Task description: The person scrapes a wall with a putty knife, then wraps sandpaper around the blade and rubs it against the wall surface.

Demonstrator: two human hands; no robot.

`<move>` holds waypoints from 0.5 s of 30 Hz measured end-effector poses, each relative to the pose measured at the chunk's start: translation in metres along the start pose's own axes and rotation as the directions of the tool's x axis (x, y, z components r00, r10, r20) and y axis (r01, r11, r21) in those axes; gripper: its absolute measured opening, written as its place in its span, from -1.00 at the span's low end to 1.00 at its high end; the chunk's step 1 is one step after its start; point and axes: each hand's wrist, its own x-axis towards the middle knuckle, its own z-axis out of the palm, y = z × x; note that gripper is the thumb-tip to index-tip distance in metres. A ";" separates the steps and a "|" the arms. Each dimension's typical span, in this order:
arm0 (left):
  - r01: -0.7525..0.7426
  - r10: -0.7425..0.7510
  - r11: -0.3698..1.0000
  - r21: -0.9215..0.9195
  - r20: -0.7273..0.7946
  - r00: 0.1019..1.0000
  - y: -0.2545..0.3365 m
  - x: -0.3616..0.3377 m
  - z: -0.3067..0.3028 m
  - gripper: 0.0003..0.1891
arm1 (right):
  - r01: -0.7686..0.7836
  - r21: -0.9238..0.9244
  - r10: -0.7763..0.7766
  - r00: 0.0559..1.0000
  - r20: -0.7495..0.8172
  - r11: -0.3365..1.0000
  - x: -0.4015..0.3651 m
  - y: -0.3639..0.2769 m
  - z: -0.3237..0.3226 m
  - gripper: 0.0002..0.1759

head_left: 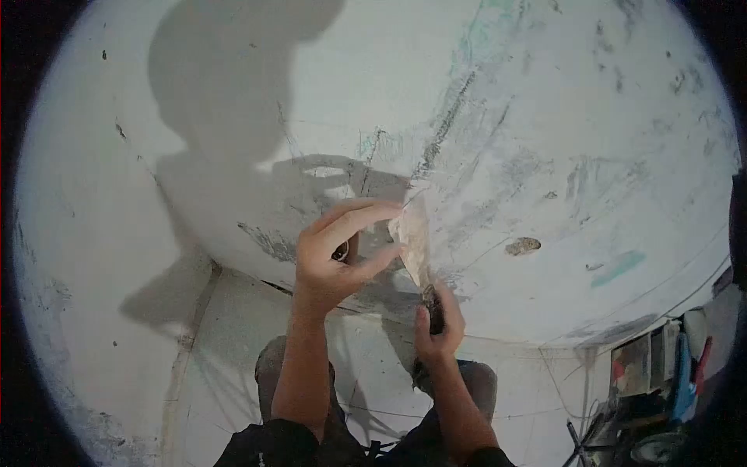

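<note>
A scraper [415,233] with a pale, smeared, triangular blade points up toward the scuffed white wall [513,179]. My right hand [443,323] is closed round its dark handle [433,310]. On the blade's left side, my left hand [342,241] curves with thumb and fingers apart, the fingertips at the blade's edge. Whether those fingertips press on the blade or pinch something small there cannot be made out. Dark scratches run up the wall above the blade.
My bent knees are at the bottom, over the pale tiled floor [373,358]. A wall corner lies at the left. At the lower right are a shelf [642,362] with items and a dark star-shaped base [582,444]. The wall has a brown hole [523,246].
</note>
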 end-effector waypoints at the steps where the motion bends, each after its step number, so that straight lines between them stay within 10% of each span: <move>1: -0.002 0.002 1.000 0.002 0.007 1.000 0.002 -0.001 -0.002 -0.66 | -0.026 0.009 0.027 0.998 -0.060 1.000 -0.005 0.012 0.000 -0.44; 5: -0.063 0.062 0.996 0.071 0.009 0.998 0.004 -0.009 -0.011 -0.81 | -0.097 -0.109 0.035 0.883 -0.469 0.989 0.000 0.026 -0.039 -0.71; 8: -0.015 -0.014 0.991 -0.133 -0.217 0.976 0.015 -0.018 -0.007 -0.91 | -0.107 0.329 0.285 0.778 -0.559 0.938 0.011 0.024 -0.070 -0.74; 11: 0.020 -0.437 0.395 -0.919 -0.169 0.883 0.016 -0.022 -0.001 -0.58 | -0.069 0.632 0.477 0.720 -0.504 0.772 0.000 0.050 -0.080 -0.78; 13: 0.147 -0.521 0.361 -0.921 -0.069 0.851 0.001 -0.042 0.014 -0.43 | -0.105 0.638 0.490 0.739 -0.463 0.763 -0.010 0.056 -0.077 -0.80; 15: 0.355 -0.669 0.044 -0.934 0.237 0.705 -0.016 -0.074 0.033 -0.51 | -0.146 0.555 0.398 0.841 -0.366 0.819 -0.018 0.064 -0.074 -0.82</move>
